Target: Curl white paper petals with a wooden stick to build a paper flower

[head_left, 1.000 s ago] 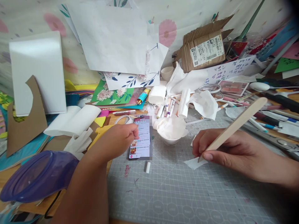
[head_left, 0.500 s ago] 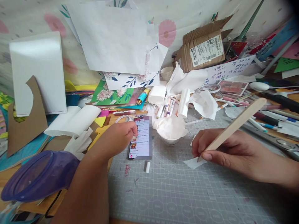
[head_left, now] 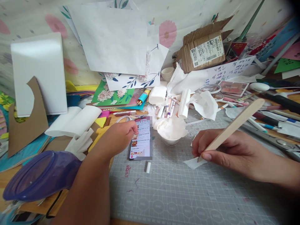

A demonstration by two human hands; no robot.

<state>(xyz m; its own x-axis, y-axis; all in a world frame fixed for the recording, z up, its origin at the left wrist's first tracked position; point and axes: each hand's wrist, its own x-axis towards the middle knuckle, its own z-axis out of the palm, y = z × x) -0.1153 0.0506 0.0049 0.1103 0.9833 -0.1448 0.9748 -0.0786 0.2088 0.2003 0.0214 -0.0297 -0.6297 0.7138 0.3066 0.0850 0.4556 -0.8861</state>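
Note:
My left hand is curled closed at the left side of a phone that lies on the grey cutting mat. A fingertip rests on or just over the lit screen, which shows a list with small pictures; nothing shows in that hand. Pinched in my right hand is a flat wooden craft stick, slanting up to the right. Its low end meets a small piece of thin white paper, partly under my fingers. Between the hands stands a white bowl lined with white paper. A small white cylinder lies below the phone.
Behind the bowl are several markers, a white roll and crumpled tissue. A cardboard box stands at the back right. Pens and tools crowd the right side. A purple container and paper rolls are at left.
The list on the phone screen has shifted slightly upward, with more pictures showing at its bottom. Both hands and the craft stick have hardly moved.

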